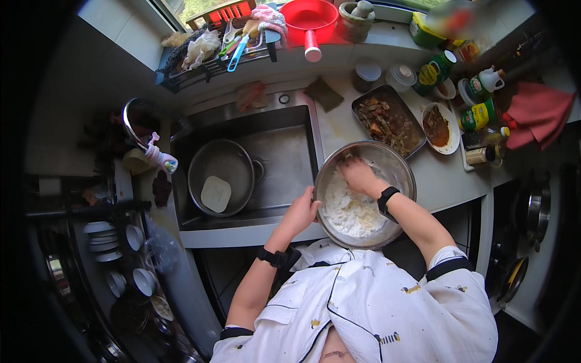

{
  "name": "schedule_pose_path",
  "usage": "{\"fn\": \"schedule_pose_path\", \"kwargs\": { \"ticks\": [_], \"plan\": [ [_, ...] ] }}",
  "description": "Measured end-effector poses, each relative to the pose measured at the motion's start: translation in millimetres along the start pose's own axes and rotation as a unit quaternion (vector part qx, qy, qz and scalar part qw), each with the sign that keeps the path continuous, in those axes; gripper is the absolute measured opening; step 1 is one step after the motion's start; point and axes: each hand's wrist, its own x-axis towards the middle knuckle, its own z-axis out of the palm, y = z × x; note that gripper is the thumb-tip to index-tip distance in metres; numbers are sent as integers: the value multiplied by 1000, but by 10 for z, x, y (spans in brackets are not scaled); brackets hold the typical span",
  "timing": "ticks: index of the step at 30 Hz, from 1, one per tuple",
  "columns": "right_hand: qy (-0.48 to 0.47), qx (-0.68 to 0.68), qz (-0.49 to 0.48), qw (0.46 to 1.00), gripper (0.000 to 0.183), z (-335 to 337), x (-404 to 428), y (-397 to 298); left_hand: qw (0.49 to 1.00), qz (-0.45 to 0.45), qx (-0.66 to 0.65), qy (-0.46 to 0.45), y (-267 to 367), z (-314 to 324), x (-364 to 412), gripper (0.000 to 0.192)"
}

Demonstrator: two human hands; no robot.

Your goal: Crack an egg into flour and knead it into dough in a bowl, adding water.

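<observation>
A large stainless steel mixing bowl (405, 190) stands at the counter's front edge, to the right of the sink. White flour (347, 213), clumped and slightly yellowish in places, covers much of its bottom. My left hand (300, 211) grips the bowl's left rim, thumb on the near side. My right hand (360, 176) is inside the bowl, its curled fingers down in the flour near the far wall; the fingertips are partly hidden, so whether they close on any flour is not clear. Both wrists wear black bands.
Left of the bowl, the steel sink (286, 159) holds a round metal pan (221, 149) with a pale lid-like piece. Behind the bowl are a tray of cooked food (386, 120) and an oval white plate (454, 129). Bottles and jars line the right. A faucet (129, 120) curves over the left side.
</observation>
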Motion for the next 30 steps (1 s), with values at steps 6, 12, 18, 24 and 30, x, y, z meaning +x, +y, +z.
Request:
{"fn": "schedule_pose_path", "kwargs": {
  "ticks": [6,12,18,24,30],
  "plan": [
    [-108,21,-311,944,33,-70,98,-58,1000,-12,23,-12,48,-53,-7,32],
    [-101,18,212,972,28,160,-407,571,1000,-17,3,8,78,-59,-42,25],
    [-340,141,160,916,36,487,-870,407,999,-31,3,-15,68,-66,0,26],
    [-217,437,109,866,54,293,-587,-258,999,-39,1,-12,72,-75,1,27],
    [-42,239,210,947,50,15,-301,248,998,-60,-24,-28,93,-105,-35,29]
  ]
}}
